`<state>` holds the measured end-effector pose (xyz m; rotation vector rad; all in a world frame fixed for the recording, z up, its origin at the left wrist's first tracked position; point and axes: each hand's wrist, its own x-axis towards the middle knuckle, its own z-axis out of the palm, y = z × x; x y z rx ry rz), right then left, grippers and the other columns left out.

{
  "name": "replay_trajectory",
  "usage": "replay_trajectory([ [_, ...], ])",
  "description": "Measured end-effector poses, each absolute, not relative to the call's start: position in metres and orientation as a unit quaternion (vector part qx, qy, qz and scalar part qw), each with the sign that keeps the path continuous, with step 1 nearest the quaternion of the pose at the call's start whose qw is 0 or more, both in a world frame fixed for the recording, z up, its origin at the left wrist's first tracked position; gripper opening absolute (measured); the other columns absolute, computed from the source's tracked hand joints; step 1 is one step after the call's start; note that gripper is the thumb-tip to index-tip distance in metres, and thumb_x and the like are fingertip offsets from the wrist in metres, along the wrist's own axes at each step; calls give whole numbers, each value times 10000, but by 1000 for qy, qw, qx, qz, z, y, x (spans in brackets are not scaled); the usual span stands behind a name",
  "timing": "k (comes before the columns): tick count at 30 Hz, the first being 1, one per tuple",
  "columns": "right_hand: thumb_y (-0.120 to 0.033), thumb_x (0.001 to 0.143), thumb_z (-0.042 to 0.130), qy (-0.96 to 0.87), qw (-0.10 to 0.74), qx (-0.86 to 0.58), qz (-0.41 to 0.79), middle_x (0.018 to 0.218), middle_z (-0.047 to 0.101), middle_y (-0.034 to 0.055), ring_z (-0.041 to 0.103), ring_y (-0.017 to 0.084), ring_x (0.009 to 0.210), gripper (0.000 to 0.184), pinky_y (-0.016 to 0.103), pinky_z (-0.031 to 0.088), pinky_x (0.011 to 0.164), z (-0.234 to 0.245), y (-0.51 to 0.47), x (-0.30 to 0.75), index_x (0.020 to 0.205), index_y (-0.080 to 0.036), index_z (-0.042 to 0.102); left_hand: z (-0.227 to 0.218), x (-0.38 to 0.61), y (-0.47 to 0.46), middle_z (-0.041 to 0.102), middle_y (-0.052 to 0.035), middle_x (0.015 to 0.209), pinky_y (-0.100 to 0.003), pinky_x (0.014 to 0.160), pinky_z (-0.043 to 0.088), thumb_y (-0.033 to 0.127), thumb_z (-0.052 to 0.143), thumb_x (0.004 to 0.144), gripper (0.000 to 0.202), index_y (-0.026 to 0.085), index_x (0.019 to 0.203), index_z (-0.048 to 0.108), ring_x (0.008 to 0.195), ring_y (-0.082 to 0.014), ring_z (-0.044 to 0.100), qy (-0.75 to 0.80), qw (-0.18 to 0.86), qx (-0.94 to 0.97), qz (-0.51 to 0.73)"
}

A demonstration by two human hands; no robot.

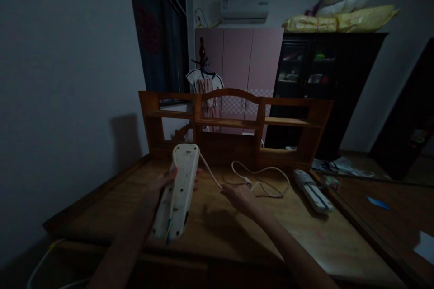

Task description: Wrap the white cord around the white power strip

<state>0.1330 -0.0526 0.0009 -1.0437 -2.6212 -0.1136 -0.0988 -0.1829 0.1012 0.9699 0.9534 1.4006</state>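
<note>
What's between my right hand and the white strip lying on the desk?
In the head view, a loop of white cord lies on the desk between your right hand and the white strip.

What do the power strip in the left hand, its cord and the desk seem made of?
Power strip: probably hard plastic, matt; smooth moulded shell with dark holes. Cord: likely dull plastic or rubber sheathing; it bends smoothly. Desk: apparently wood, perhaps varnished; brown, with sheen at front right.
</note>
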Motion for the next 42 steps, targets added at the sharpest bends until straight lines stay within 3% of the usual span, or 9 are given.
replay_trajectory([
  [4,-394,963,402,-916,199,-336,-88,719,691,38,613,143,603,283,228,261,548,9,-47,142,952,-234,636,75,-125,-134,700,-147,1014,-302,644,558,379,541,836,508,89,1252,538,825,-244,687,382,581,365,619],
  [8,-409,940,442,-904,278,-321,-49,697,674,26,577,122,585,290,226,251,548,17,-42,152,874,-244,672,32,-134,-77,714,-145,892,-302,616,542,351,604,785,483,53,1164,575,730,-229,684,392,563,336,645],
  [12,-431,925,459,-890,350,-283,72,635,615,17,519,107,559,353,211,287,545,22,-33,156,800,-192,687,2,-116,-33,698,-85,824,-266,594,480,453,727,674,541,106,1068,596,653,-188,644,483,432,384,658],
  [18,-475,895,486,-852,427,-256,164,580,538,2,410,97,505,412,212,282,493,27,-21,163,758,-148,696,-2,-77,9,669,-81,978,-292,756,448,480,720,664,530,151,1060,594,876,-235,622,495,369,494,613],
  [23,-423,897,505,-834,443,-286,162,578,537,3,434,103,521,371,216,295,505,32,-16,175,684,-157,651,-6,-51,20,649,-69,932,-324,760,427,459,540,828,409,223,1162,525,852,-254,621,544,181,675,464],
  [28,-412,881,537,-812,472,-299,168,638,577,9,481,119,558,297,223,330,527,36,-13,187,756,-176,666,-22,-35,12,547,-109,1245,-402,965,374,195,482,844,469,221,1308,418,1128,-268,509,473,44,794,380],
  [32,-427,832,600,-795,489,-309,182,575,497,-15,425,105,521,310,219,299,486,37,-13,191,655,-174,626,-22,-24,-6,527,-78,1275,-420,999,376,89,472,800,547,247,1319,410,1141,-247,486,395,29,859,323],
  [36,-438,785,650,-775,483,-317,255,649,575,2,501,123,595,277,218,357,526,41,-9,200,737,-166,673,-17,-18,-19,492,-92,1322,-443,1014,377,67,489,776,642,240,1376,342,1200,-263,448,354,26,887,297],
  [42,-428,696,726,-723,478,-318,385,670,600,-3,519,119,617,285,219,390,570,36,13,216,737,-151,672,-24,-7,-28,442,-138,1380,-457,1025,370,240,480,879,586,219,1424,265,1264,-285,413,297,38,900,316],
])
